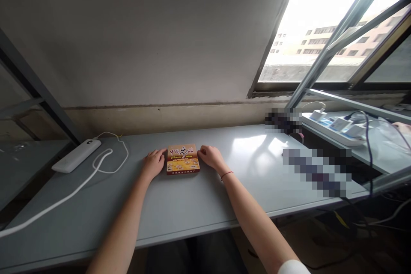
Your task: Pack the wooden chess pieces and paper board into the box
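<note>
Handling. On the grey desk [180,218] lies one Chinese chess box [183,160], flat, nearer the wall [160,43] than the front edge, between the two hands. We judge it card: stiff-walled, light on its own, heavier if pieces are packed inside; contents unseen. Printed face looks glossy, so perhaps a little slippery. Not fragile, in our view, though corners could dent and a loose lid could slide. Best hold, we think: left and right side walls, low down, fingers opposed.

Grip. Left hand [154,163] slack by the box's left side, fingers loosely bent, clasping nothing. Right hand [210,155] curled by its right side. Whether fingertips press the box, or the right pinches anything, we can't make out.

Counts, largest down. Wall: one. Window [308,13]: one, partly in view. Grey desk: one under the hands. Dark blurred patches [316,173]: two, unreadable. White power strip [330,132]: one, at right, with at least three plugs [341,124]. White device [77,156], like a power bank: one, at left. White cable [64,199] beside it: one or two leads, we aren't sure. Red bracelet [226,175]: one, right wrist.
</note>
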A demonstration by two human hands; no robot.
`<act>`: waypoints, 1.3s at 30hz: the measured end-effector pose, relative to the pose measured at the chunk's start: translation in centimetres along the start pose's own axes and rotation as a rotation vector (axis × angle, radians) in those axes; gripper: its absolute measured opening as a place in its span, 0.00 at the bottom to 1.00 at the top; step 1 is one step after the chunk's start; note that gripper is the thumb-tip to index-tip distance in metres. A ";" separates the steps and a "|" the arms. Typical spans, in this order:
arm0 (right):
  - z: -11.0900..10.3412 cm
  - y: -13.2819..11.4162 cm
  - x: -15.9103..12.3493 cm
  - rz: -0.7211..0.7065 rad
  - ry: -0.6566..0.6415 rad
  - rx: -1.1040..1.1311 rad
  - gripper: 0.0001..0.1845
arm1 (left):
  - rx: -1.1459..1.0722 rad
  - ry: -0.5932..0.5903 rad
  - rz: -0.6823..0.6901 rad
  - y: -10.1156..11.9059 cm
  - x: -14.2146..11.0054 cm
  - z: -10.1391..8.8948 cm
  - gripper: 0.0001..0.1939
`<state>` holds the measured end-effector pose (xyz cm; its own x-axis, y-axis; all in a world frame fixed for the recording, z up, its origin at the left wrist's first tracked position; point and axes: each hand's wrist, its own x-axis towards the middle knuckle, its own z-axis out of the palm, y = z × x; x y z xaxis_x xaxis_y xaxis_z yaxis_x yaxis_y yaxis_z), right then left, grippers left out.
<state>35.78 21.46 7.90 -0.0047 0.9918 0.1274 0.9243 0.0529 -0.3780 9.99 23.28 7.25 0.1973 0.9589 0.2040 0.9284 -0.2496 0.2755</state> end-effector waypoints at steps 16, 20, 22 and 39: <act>-0.2 -0.8 -0.1 -0.033 0.012 0.215 0.18 | -0.306 0.242 0.149 4.0 -1.1 -0.8 0.14; -0.7 -0.7 -0.1 -0.034 0.034 0.500 0.20 | -0.280 0.136 0.186 4.2 -1.7 -0.5 0.17; -0.8 -0.7 -0.1 -0.057 0.066 0.643 0.22 | -0.288 0.058 0.205 4.2 -1.9 -0.6 0.25; -1.1 -0.7 -0.4 -0.038 0.040 0.437 0.15 | -0.157 0.569 0.027 6.1 -2.7 -5.4 0.23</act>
<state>35.60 20.90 9.11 -0.0129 0.9834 0.1810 0.6753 0.1421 -0.7238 13.39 18.48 13.49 -0.0205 0.7398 0.6725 0.8589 -0.3313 0.3906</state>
